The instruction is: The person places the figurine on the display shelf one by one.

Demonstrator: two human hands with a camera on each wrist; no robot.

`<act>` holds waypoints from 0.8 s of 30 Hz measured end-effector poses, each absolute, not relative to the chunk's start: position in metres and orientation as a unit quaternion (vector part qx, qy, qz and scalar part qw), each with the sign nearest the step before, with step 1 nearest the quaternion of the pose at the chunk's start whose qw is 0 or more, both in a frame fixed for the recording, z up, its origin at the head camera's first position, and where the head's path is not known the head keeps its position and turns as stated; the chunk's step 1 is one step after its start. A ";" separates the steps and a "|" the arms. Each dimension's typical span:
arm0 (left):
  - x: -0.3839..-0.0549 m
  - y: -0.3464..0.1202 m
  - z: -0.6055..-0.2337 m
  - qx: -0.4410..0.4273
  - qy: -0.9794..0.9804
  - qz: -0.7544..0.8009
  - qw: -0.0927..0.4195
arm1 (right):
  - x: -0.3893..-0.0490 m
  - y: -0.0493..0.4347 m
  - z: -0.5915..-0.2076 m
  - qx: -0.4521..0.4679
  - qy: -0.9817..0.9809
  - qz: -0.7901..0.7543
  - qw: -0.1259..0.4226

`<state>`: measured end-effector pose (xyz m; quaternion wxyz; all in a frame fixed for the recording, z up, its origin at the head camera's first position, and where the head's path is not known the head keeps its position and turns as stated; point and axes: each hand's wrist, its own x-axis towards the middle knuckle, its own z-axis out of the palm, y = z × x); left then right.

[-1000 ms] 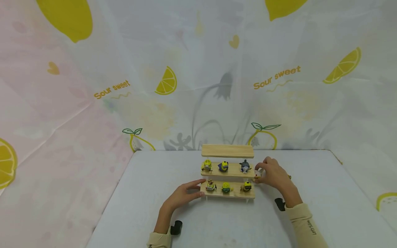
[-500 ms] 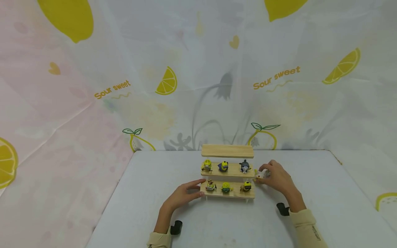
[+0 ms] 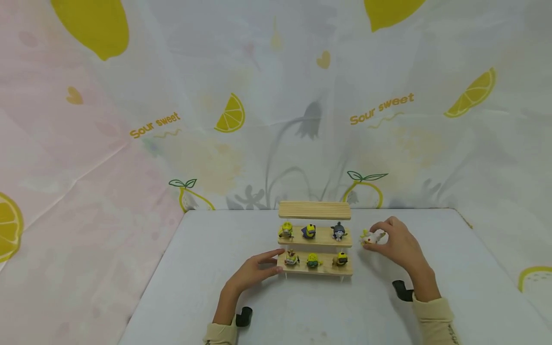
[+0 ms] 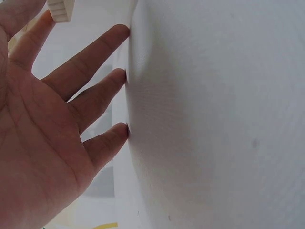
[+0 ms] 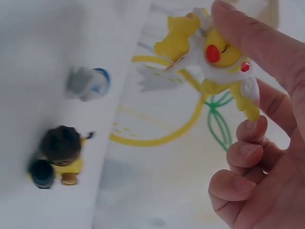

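Observation:
My right hand (image 3: 398, 242) pinches a small Pikachu figurine (image 5: 224, 47) in a white outfit between thumb and fingers. It holds the figurine (image 3: 372, 237) above the table, right of a tiered wooden display shelf (image 3: 315, 211). At the left end of the shelf's lowest board (image 3: 325, 268), my left hand (image 3: 254, 273) rests with fingers spread. In the left wrist view, the thumb and index finger are by the board's corner (image 4: 62, 9), while the other fingertips (image 4: 121, 31) touch the white tabletop. Small yellow Minion-like figurines (image 3: 314, 260) stand on the lower and middle boards.
A grey-hooded figurine (image 3: 339, 231) stands at the right of the middle board. In the right wrist view, a grey-blue figurine (image 5: 88, 83) and a dark-and-yellow one (image 5: 62, 152) sit on a white surface. A lemon-print cloth (image 3: 250, 158) hangs behind the table (image 3: 207, 230).
My right hand has moved right, away from the shelf's right end, carrying the Pikachu figurine, which now shows more fully. My left hand stays at the shelf's left end.

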<state>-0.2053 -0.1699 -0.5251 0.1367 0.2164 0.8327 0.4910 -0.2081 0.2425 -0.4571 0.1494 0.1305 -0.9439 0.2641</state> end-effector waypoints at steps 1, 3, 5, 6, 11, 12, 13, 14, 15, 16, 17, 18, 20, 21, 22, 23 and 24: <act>-0.205 -0.170 -0.526 0.215 0.832 0.492 0.138 | -0.208 0.242 -0.453 0.131 -0.943 0.262 0.155; -0.205 -0.170 -0.526 0.212 0.831 0.495 0.141 | -0.207 0.242 -0.445 0.135 -0.943 0.257 0.165; -0.205 -0.170 -0.526 0.212 0.831 0.495 0.142 | -0.207 0.240 -0.437 0.139 -0.941 0.256 0.175; -0.205 -0.170 -0.526 0.212 0.831 0.494 0.142 | -0.207 0.239 -0.434 0.144 -0.939 0.255 0.180; -0.204 -0.171 -0.525 0.215 0.834 0.489 0.135 | -0.210 0.230 -0.416 0.156 -0.934 0.263 0.184; -0.204 -0.171 -0.524 0.216 0.834 0.490 0.134 | -0.211 0.228 -0.413 0.157 -0.933 0.266 0.183; -0.204 -0.171 -0.524 0.217 0.833 0.491 0.134 | -0.211 0.225 -0.409 0.157 -0.933 0.269 0.182; -0.204 -0.171 -0.524 0.218 0.832 0.493 0.134 | -0.212 0.222 -0.406 0.158 -0.932 0.270 0.181; -0.204 -0.170 -0.524 0.218 0.830 0.495 0.135 | -0.213 0.220 -0.402 0.161 -0.930 0.275 0.183; -0.203 -0.170 -0.524 0.219 0.829 0.496 0.135 | -0.214 0.217 -0.399 0.165 -0.928 0.280 0.185; -0.203 -0.170 -0.524 0.221 0.827 0.498 0.136 | -0.214 0.214 -0.395 0.169 -0.925 0.284 0.187; -0.203 -0.170 -0.524 0.222 0.825 0.501 0.138 | -0.215 0.212 -0.393 0.175 -0.922 0.288 0.190; -0.203 -0.169 -0.523 0.223 0.823 0.504 0.138 | -0.218 0.206 -0.388 0.183 -0.917 0.297 0.195; -0.203 -0.169 -0.522 0.222 0.824 0.503 0.137 | -0.220 0.203 -0.386 0.188 -0.914 0.302 0.197; -0.203 -0.169 -0.522 0.222 0.825 0.502 0.136 | -0.221 0.200 -0.384 0.193 -0.911 0.306 0.198; -0.203 -0.169 -0.521 0.221 0.825 0.501 0.136 | -0.223 0.198 -0.382 0.197 -0.908 0.310 0.199; -0.203 -0.169 -0.520 0.220 0.826 0.501 0.134 | -0.225 0.195 -0.381 0.203 -0.905 0.315 0.200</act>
